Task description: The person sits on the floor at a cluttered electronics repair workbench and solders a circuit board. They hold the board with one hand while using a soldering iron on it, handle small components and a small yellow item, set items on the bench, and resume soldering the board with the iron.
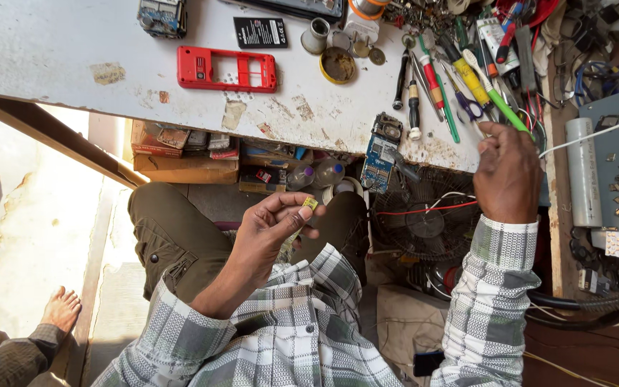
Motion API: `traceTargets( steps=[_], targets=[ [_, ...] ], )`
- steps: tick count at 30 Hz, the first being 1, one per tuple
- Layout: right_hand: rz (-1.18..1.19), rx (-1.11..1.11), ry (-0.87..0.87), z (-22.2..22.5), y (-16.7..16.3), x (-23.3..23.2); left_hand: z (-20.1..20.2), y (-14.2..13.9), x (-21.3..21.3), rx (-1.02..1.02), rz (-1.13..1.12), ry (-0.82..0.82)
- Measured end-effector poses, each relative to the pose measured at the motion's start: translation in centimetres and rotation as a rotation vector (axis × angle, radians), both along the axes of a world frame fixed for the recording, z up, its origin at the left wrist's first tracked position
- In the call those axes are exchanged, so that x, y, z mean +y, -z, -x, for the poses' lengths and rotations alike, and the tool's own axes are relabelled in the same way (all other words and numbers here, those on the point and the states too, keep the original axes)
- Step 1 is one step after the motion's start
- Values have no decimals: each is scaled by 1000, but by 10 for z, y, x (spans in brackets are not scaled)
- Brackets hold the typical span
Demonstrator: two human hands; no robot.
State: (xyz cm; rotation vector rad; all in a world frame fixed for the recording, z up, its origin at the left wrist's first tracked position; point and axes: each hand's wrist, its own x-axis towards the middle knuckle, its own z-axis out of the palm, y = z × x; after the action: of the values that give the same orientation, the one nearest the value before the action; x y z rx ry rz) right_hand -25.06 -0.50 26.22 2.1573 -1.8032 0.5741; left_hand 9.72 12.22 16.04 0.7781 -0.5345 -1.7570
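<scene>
Left hand [270, 226] pinched on small yellow chip [310, 203]; right hand [508, 172] closed around green-handled screwdriver [499, 100] at the workbench [73, 43] edge

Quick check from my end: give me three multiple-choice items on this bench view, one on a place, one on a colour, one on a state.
1. Where does the circuit board lie?
A. at the workbench's near edge
B. on the floor
C. in the right hand

2. What colour is the phone frame on the workbench?
A. blue
B. red
C. black

3. What is the left hand doing?
A. lying flat and empty
B. gripping a screwdriver
C. pinching a small yellow part

Answers: 1 A, it overhangs the edge; 2 B, the frame is plainly red; 3 C, the part sits between thumb and fingertips.
</scene>
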Motion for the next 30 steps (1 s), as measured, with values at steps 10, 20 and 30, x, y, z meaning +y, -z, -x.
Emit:
traceTargets(
  steps=[10,20,30],
  targets=[
    [-155,-1809,-652,-69,21,108,10,6,4,44,-26,19],
    [-229,-1446,-543,-158,81,140,21,5,15,7,94,-19],
    [-242,-1450,-552,-158,82,136,22,3,15,-48,127,-34]
  ],
)
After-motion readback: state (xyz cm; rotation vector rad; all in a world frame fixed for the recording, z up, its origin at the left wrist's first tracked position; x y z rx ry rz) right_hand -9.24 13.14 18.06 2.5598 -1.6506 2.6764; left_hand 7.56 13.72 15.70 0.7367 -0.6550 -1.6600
